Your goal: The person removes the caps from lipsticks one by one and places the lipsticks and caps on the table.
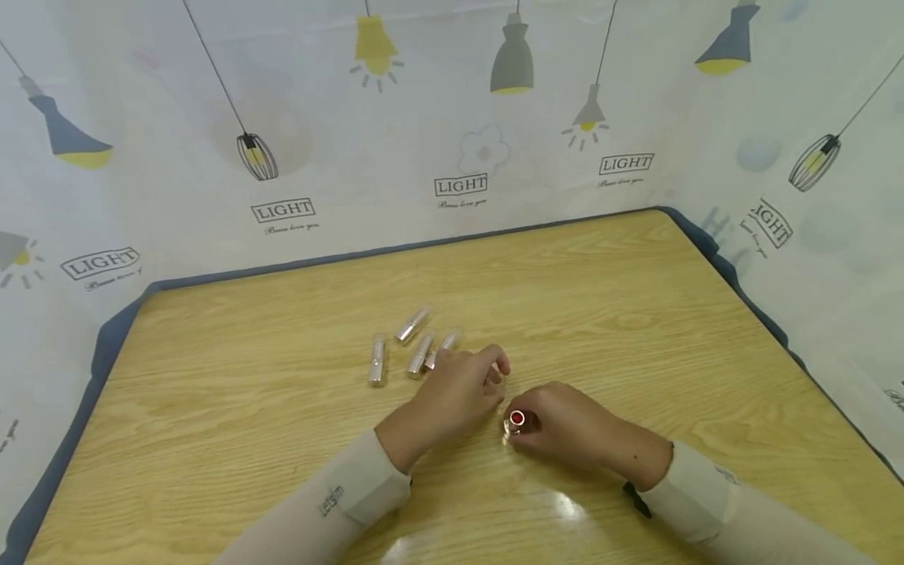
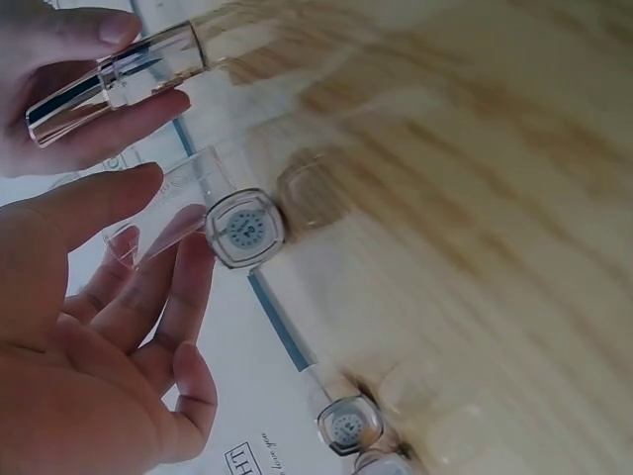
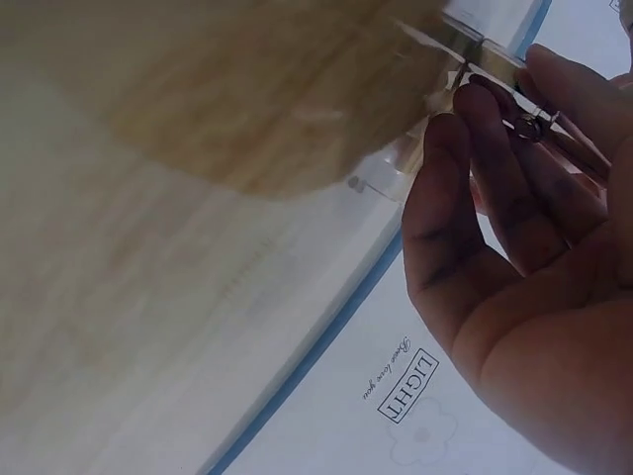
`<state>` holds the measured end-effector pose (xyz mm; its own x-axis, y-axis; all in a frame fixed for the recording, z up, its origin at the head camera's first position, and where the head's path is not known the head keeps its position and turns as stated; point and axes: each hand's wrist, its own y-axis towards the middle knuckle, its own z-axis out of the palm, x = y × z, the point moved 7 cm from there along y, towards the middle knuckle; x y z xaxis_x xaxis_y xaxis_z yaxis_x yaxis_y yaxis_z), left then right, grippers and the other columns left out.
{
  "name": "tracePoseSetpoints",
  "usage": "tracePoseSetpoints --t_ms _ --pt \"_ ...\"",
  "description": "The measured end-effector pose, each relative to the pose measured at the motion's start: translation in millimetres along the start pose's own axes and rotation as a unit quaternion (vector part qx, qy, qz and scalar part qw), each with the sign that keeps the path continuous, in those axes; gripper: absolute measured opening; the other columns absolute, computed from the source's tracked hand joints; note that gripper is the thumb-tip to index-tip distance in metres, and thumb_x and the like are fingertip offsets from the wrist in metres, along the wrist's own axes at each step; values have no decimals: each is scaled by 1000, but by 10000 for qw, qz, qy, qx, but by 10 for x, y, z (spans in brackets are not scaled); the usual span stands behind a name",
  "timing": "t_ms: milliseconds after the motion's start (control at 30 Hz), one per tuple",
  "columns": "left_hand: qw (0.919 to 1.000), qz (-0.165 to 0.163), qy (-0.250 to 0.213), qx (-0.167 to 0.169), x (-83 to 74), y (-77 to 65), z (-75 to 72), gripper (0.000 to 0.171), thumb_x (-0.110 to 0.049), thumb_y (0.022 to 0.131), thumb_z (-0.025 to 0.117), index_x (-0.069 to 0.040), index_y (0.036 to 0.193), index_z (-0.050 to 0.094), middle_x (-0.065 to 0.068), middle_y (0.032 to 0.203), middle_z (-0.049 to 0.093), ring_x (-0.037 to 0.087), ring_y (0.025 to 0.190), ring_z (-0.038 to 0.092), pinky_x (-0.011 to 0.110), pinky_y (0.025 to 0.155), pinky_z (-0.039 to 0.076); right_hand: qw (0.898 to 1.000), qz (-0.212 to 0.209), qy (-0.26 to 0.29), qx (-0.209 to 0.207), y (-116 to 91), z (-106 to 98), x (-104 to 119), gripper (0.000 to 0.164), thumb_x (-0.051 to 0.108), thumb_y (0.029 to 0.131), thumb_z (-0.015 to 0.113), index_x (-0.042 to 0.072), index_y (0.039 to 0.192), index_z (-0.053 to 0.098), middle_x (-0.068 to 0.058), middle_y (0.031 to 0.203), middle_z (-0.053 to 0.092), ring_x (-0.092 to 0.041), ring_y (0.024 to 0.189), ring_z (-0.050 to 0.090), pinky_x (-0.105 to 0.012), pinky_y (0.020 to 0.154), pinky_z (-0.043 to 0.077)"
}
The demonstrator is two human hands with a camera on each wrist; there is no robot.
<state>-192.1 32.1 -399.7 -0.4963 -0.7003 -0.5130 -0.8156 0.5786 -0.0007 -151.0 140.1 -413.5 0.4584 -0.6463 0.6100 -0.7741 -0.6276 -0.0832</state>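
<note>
My right hand [image 1: 575,428] grips an uncapped lipstick [image 1: 516,421] upright over the table, its red tip showing inside a shiny ring. In the left wrist view that lipstick [image 2: 119,84] has a gold-toned part between the fingers and a clear part towards the wood. Just to its left, my left hand [image 1: 452,392] pinches a clear cap [image 2: 168,203] between thumb and fingers. Capped lipsticks [image 1: 377,361] with silvery bases lie beyond the left hand, one partly hidden by it. A square base [image 2: 245,230] with a round label shows right behind the cap.
The wood-grain table [image 1: 247,439] reaches out to a dark blue edge [image 1: 395,249]. White cloth [image 1: 395,157] printed with lamps and lettering rises behind it and along both sides. Another lipstick [image 1: 413,324] lies at an angle farthest back in the group.
</note>
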Motion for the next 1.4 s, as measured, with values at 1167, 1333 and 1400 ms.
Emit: tracePoseSetpoints --t_ms 1167,1333,1400 --pt "9960 71 851 -280 -21 -65 -44 23 -24 89 75 -24 112 70 -9 98 74 14 89 55 38 86 35 9993 190 -232 -231 74 -56 -84 9 19 87 77 18 84 69 13 72 61 1 65 52 -19 60 47" --pt "9958 104 823 -388 -24 -55 -28 16 -28 93 70 -24 108 71 -12 96 74 12 87 55 37 84 32 9995 197 -184 -191 90 -55 -97 9 18 87 77 15 85 69 11 72 60 1 64 50 -19 58 45" --pt "9955 116 837 -425 -30 -54 -27 15 -29 93 70 -24 107 72 -12 95 74 13 86 55 37 83 32 9996 190 -158 -166 91 -54 -95 9 17 87 77 15 86 69 11 72 60 1 64 50 -19 58 45"
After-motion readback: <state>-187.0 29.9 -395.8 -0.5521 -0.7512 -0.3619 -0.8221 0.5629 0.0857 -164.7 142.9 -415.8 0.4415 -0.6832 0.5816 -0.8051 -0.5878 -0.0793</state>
